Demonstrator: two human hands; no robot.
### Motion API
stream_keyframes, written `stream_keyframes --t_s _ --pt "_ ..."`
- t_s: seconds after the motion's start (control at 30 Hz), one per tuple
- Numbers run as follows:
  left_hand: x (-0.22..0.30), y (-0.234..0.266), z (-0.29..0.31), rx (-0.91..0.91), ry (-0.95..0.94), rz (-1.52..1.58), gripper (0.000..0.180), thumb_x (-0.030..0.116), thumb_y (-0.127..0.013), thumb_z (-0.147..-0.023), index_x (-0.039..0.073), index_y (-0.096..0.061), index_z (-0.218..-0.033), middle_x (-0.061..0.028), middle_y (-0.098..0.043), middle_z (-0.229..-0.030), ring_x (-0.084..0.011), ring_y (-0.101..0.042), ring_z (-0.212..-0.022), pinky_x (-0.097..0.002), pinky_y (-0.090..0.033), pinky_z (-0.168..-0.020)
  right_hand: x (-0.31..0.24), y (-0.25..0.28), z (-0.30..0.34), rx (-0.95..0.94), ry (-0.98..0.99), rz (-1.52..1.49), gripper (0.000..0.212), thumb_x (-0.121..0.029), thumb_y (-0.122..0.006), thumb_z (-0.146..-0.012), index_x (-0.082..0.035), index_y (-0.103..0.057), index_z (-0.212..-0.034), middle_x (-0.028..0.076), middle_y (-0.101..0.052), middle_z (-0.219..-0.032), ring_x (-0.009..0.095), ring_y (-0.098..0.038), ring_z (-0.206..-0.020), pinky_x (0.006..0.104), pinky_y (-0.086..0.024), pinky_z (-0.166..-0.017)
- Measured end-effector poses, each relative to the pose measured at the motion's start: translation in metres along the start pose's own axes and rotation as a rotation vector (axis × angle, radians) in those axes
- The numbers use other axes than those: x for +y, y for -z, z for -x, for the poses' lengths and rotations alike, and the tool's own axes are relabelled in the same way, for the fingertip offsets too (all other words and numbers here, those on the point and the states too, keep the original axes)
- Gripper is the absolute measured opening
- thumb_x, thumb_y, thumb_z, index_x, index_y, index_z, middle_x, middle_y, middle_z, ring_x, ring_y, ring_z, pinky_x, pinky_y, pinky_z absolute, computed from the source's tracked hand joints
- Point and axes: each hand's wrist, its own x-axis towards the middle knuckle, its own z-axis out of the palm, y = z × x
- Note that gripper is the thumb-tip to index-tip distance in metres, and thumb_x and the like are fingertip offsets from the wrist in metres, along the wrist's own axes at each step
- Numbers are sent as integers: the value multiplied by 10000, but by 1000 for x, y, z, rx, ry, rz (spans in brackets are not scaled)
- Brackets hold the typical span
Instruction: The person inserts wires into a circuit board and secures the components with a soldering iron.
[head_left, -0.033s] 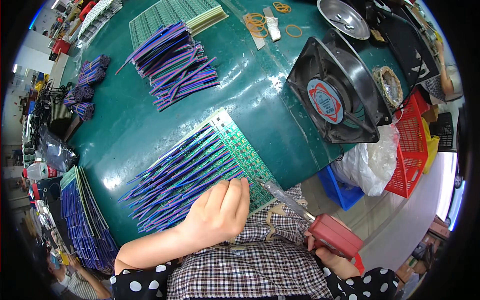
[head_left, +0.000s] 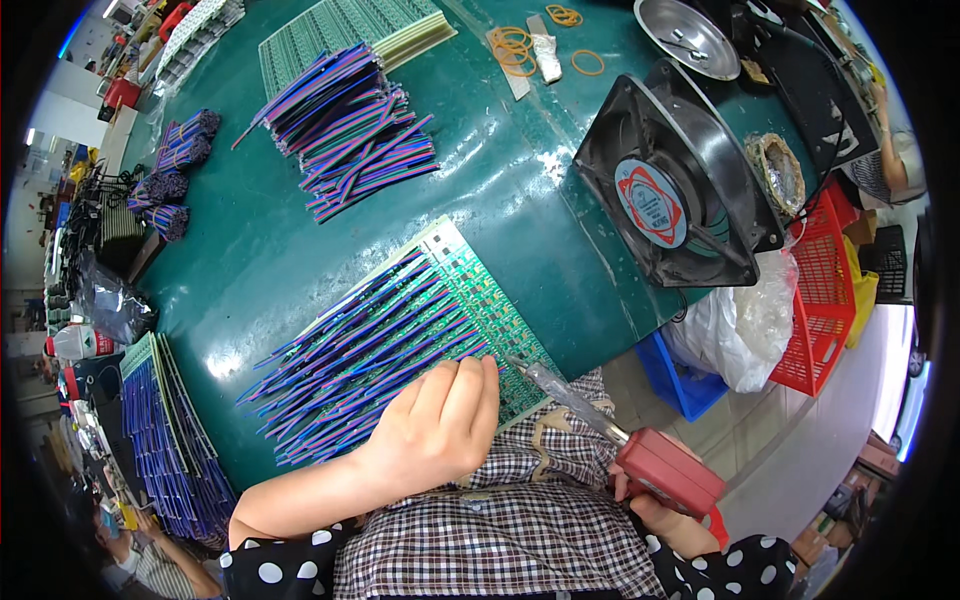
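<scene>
A green circuit board panel (head_left: 515, 345) lies on the table before me, with rows of blue, pink and black wires (head_left: 350, 355) fanning to the left across it. My left hand (head_left: 432, 422) rests over its near edge, thumb and fingertips pinched on a wire end; the fingers mostly hide that wire. Wrapped round the handle of a red soldering gun (head_left: 672, 470) is my right hand (head_left: 672, 528), partly hidden beneath the tool. The gun's long metal tip reaches left to the board, close beside my left fingertips.
Loose wires (head_left: 370, 150) lie beyond the panel, against a stack of bare boards (head_left: 345, 40). A black fan (head_left: 650, 190) stands at the right, with a metal bowl (head_left: 690, 35) behind. Wired boards (head_left: 170, 450) stand at left. Off the table's right edge are a red crate (head_left: 825, 300) and blue bin (head_left: 675, 380).
</scene>
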Motion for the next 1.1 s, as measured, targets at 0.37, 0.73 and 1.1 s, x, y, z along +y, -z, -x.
stream_keyframes --t_s 0.37,0.73,1.1 --pt "-1 0 0 18 9 18 332 38 -624 -671 -84 -631 -980 -128 -575 -889 -200 -598 -738 -261 -509 -595 -5 -4 -22 44 469 255 688 -276 -821 -684 85 -531 -1193 54 -686 -760 158 -674 -638 260 -528 -606" --pt "7 -5 -7 -11 -17 -15 314 68 -622 -694 -61 -630 -981 -114 -589 -887 -197 -607 -754 -253 -476 -585 -40 3 32 282 -156 -339 607 -477 -721 -791 -27 -521 -1145 85 -563 -1008 159 -586 -798 349 -486 -806" --pt "9 22 -3 -88 88 58 325 84 -595 -696 -25 -623 -1001 -84 -562 -882 -201 -555 -803 -278 -468 -627 -19 83 -76 1048 273 110 292 -106 -513 -934 35 -539 -1188 56 -585 -838 74 -481 -623 230 -397 -554"
